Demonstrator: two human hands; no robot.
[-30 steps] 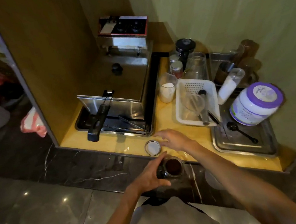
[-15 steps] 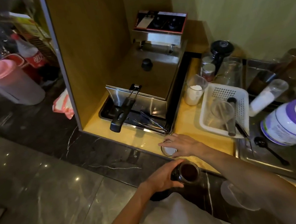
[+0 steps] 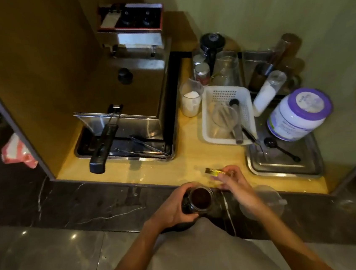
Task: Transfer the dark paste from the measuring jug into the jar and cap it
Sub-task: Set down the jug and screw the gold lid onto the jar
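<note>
Head view: the yellow surface [image 3: 188, 155] is ending in a dark marble ledge [image 3: 96, 207] along its near edge, and a bare strip is lying open between the fryer [image 3: 129, 100] on the left and the metal tray [image 3: 286, 167] on the right, in front of the white basket [image 3: 228, 116]. The jar [image 3: 199, 199] is sitting over that ledge, roughly upright with its open mouth facing up, dark paste showing inside. The left hand [image 3: 174, 210] is curling its fingers round the jar's side, gripping it. The right hand [image 3: 232, 182] is pinching the lid [image 3: 215, 171] by its rim, holding it edge-on and tilted above the surface's front edge, just beyond and to the right of the jar, not touching it. A clear vessel [image 3: 267, 198] is lying partly hidden under the right forearm.
</note>
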